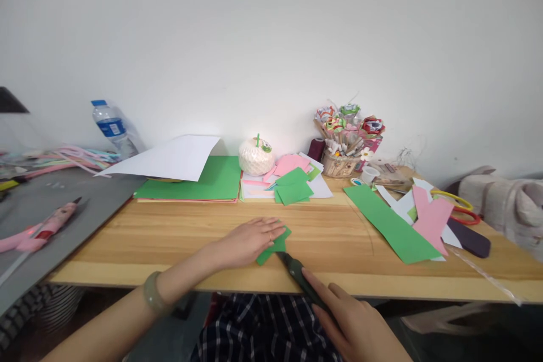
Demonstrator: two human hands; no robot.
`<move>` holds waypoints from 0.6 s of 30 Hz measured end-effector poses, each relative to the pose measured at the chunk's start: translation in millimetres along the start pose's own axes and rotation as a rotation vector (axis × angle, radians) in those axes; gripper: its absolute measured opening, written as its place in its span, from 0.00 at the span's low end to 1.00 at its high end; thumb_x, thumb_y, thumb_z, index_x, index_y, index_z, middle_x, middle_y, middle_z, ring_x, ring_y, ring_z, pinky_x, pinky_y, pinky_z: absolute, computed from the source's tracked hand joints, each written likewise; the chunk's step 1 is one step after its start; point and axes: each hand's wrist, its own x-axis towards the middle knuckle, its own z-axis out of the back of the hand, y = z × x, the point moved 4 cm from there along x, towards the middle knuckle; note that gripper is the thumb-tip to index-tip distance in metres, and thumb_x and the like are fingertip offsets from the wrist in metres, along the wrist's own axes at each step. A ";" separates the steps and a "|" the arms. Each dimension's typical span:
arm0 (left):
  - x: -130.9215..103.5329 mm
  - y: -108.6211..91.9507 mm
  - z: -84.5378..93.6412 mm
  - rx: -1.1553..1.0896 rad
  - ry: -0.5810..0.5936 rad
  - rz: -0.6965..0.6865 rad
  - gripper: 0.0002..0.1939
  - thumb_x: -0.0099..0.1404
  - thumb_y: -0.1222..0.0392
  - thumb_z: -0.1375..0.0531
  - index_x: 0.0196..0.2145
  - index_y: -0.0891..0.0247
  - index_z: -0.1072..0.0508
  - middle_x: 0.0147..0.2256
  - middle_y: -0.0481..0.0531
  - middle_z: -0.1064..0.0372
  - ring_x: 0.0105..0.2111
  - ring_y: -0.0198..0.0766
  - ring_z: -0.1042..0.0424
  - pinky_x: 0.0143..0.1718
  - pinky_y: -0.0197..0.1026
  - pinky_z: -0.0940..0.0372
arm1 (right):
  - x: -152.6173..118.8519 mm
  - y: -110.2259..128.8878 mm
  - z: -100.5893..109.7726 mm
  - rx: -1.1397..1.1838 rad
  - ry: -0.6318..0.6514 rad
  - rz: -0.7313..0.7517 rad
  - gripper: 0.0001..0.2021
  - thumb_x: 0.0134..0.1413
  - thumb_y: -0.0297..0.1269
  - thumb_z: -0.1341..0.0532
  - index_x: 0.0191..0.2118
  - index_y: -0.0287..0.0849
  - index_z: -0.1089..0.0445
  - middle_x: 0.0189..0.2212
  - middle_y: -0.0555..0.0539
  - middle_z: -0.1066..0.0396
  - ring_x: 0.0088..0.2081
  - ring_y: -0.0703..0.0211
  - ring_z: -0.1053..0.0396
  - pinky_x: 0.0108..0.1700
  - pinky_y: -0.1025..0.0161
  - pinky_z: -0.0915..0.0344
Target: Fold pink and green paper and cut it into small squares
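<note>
Here | left hand (pixel 250 240) flat on green paper (pixel 275 244) | right hand (pixel 352 322) grips dark tool (pixel 299 274) | bottle (pixel 111 127) label unreadable

The left hand (pixel 250 240) covers most of the green paper (pixel 278 244); right of it, the dark tool (pixel 299 274) half vanishes under the right hand (pixel 352 325).

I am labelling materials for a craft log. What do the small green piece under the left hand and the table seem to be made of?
Small green piece: seemingly matte coloured paper, thin and flat with cut edges, pressed down by the left hand. Table: looks like light wood or wood laminate, showing long grain lines and a soft sheen.
</note>
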 end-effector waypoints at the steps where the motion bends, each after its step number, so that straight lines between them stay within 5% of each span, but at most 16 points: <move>1: -0.4 2.5 -4.2 0.027 0.031 0.034 0.22 0.69 0.64 0.55 0.60 0.66 0.46 0.61 0.56 0.52 0.61 0.40 0.52 0.60 0.45 0.54 | -0.2 0.6 -0.9 -0.031 -0.018 0.007 0.25 0.57 0.33 0.53 0.61 0.49 0.47 0.33 0.47 0.28 0.27 0.57 0.27 0.28 0.65 0.34; 11: -6.8 17.0 -13.6 -0.018 0.075 0.131 0.22 0.72 0.56 0.60 0.62 0.57 0.53 0.63 0.48 0.58 0.62 0.35 0.57 0.60 0.46 0.59 | -1.2 14.5 2.8 -0.343 -0.237 0.137 0.23 0.56 0.31 0.53 0.58 0.42 0.45 0.26 0.52 0.32 0.15 0.60 0.32 0.15 0.65 0.42; 18: -7.4 20.2 -18.4 0.008 0.070 0.115 0.22 0.72 0.57 0.61 0.62 0.56 0.55 0.63 0.46 0.59 0.62 0.32 0.59 0.61 0.44 0.62 | -2.0 16.1 4.8 -0.364 -0.256 0.153 0.22 0.57 0.30 0.54 0.57 0.40 0.44 0.25 0.52 0.32 0.14 0.62 0.33 0.13 0.66 0.42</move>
